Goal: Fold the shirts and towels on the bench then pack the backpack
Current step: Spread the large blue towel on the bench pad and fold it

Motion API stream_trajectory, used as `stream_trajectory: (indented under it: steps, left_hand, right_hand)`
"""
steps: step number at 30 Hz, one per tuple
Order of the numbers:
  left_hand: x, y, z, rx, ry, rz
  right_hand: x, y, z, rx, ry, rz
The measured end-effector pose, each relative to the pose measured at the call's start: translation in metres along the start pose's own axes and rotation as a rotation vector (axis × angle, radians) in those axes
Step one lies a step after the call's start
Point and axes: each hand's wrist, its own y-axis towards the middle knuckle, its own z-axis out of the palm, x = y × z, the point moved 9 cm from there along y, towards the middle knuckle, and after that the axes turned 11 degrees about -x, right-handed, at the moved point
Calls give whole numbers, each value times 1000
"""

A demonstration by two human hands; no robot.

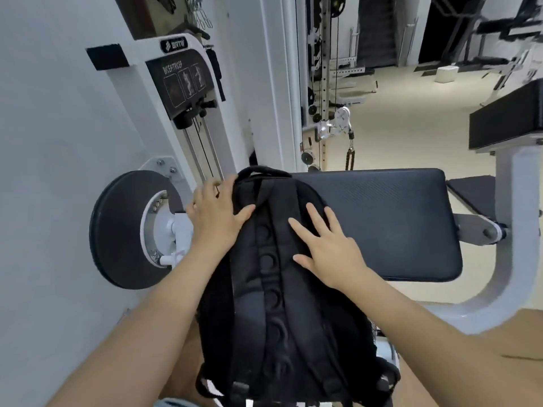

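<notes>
So, backpack (pixel 279 304): black, straps up, on bench (pixel 382 218);
left hand (pixel 216 214): flat against its top corner;
right hand (pixel 326 245): fingers spread, flat on it

Item 1. Small black oval badge (pixel 173 45) at the top of the white metal weight-machine housing (pixel 133 83): a pale emblem followed by letters that read about "BRTW" (the last letter is soft).

Item 2. Black rectangular placard (pixel 182 83) just below the badge, on the same housing: heading "BICEP/TRICEP" along its upper edge, above three small exercise pictograms, their detail too dim to read.

Item 3. Black fabric backpack (pixel 293 312): a column of raised crescent shapes down its middle band, not readable as letters.
</notes>
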Motion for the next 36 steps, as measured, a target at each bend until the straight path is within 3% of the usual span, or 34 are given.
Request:
stream_trajectory:
  steps: [2,3,5,7,13,17,21,26,28,30,33,36]
  left_hand:
    - [-30,-29,5,-23,72,253]
    - [-33,-49,20,88,88,293]
    - [-14,-89,66,428,132,237]
    - [10,-114,105,645,169,194]
    - [31,-117,186,899,47,160]
    - [40,-119,208,907,28,172]
    - [38,-113,195,977,2,124]
    - [17,-83,129,697,-183,-87]
    - [7,-84,99,593,-161,-78]
    - [-12,-91,69,509,-305,-85]
    - [-62,-116,26,454,-631,-98]
    - [-124,-150,4,485,-754,-104]
  right_hand:
    - [-8,14,18,41,27,44]
    - [-14,19,27,67,35,65]
    - [-24,24,50,152,58,111]
    - [-30,23,75,255,54,143]
    - [-42,36,135,432,10,244]
    - [-41,44,145,446,13,270]
    - [-38,31,112,336,215,281]
    - [-61,-17,31,12,493,461]
    - [-76,-42,1,-58,635,558]
    - [-91,-64,-31,-127,725,600]
    - [-112,-99,-79,-195,815,609]
    - [-148,-139,-119,-249,859,621]
